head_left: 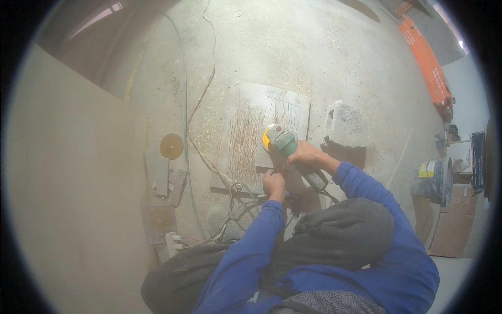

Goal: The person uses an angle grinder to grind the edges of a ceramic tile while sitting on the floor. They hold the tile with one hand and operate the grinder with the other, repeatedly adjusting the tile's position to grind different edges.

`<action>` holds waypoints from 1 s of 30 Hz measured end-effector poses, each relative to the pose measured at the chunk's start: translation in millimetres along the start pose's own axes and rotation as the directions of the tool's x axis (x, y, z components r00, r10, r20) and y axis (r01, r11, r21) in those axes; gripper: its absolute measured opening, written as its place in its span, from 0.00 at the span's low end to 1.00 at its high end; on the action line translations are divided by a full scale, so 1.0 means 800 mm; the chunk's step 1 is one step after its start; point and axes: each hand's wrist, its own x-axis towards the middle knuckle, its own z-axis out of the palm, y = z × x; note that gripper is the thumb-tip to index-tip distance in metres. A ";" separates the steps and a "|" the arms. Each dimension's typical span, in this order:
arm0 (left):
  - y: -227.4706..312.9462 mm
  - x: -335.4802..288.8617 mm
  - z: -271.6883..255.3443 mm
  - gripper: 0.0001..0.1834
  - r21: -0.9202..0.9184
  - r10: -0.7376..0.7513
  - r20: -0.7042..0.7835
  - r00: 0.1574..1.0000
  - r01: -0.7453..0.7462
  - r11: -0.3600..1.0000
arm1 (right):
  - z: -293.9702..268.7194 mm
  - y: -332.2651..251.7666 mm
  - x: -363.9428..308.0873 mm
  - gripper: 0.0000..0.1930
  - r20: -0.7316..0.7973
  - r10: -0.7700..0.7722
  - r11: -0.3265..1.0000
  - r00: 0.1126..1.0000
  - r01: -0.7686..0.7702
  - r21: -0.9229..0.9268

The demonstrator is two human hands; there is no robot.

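My right hand [307,154] is wrapped round a green angle grinder [285,142], whose yellow guard [267,137] faces left. The grinder's disc area sits over a grey ribbed tile piece [263,158] on a scored board [246,112]. At the tile's near edge, my left hand [274,184] is closed with its fingers pinched on it. Its fingertips are partly hidden and close to the grinder. Many thin cut lines cover the board. Dust hazes the view, so the exact contact of disc and tile cannot be made out.
Cables [212,167] run over the floor left of the board and tangle near my legs. Further left lie a round brown disc [171,146] and tile offcuts [157,172]. A concrete block [346,123] stands right of the board. A bucket [433,180] and an orange bag [426,60] are at right.
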 end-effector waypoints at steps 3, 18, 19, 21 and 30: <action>0.002 -0.001 -0.001 0.12 0.026 0.001 -0.009 1.000 -0.001 1.000 | -0.002 -0.002 -0.002 0.25 0.014 0.005 1.000 1.000 -0.005 -0.004; 0.005 -0.005 -0.003 0.11 -0.008 0.020 0.001 1.000 -0.020 1.000 | 0.006 -0.011 -0.004 0.22 -0.037 -0.014 0.996 0.999 0.017 0.085; 0.004 -0.005 -0.003 0.11 0.000 0.029 0.001 1.000 -0.029 1.000 | 0.007 -0.011 -0.004 0.22 -0.035 -0.032 0.996 0.999 0.035 0.084; 0.004 -0.003 -0.002 0.11 -0.020 0.013 -0.002 1.000 -0.013 1.000 | 0.007 -0.010 -0.004 0.21 -0.040 -0.037 0.997 0.998 0.040 0.063; 0.013 -0.011 -0.007 0.14 -0.024 0.013 -0.003 1.000 -0.013 1.000 | 0.007 -0.006 0.002 0.22 -0.038 -0.069 0.997 0.997 0.070 0.039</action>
